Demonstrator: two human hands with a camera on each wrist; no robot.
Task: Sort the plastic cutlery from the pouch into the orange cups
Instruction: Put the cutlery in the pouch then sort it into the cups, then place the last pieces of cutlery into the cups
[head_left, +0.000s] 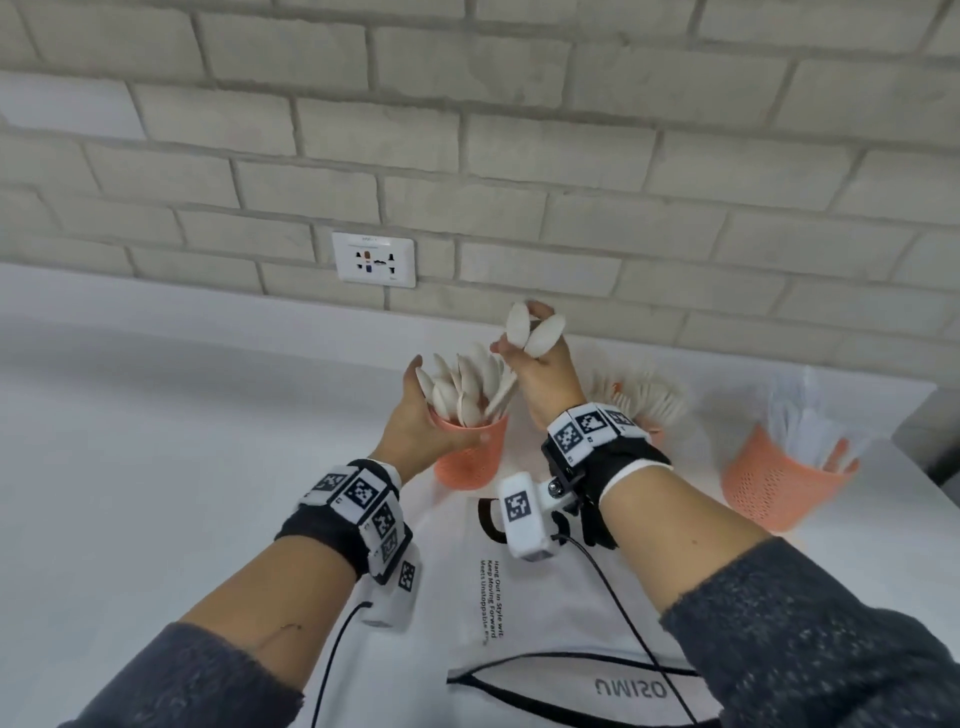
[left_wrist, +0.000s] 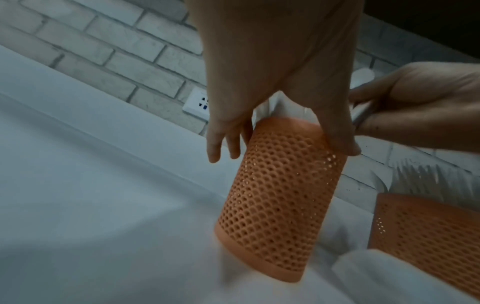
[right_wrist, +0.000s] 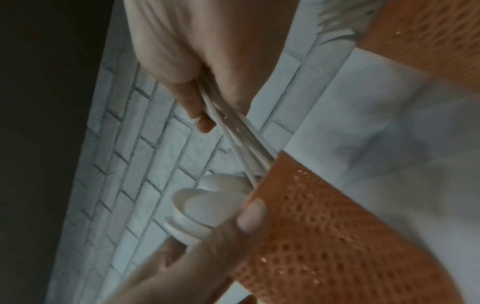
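At centre frame the left hand (head_left: 415, 421) grips the light, tippy mesh cup (head_left: 470, 452) at its rim while the right hand (head_left: 540, 379) clenches thin, slippery, bendy spoons (head_left: 527, 330), best held mid-handle.

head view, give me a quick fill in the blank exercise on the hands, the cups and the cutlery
1. The left hand grips the orange cup full of white ____.
2. The right hand holds spoons with their handles pointing ____ into that cup.
3. There are ____ orange cups on the counter in the head view.
4. The white pouch lies ____ on the counter, nearer the person than the cups.

Missing words: spoons; down; three; flat
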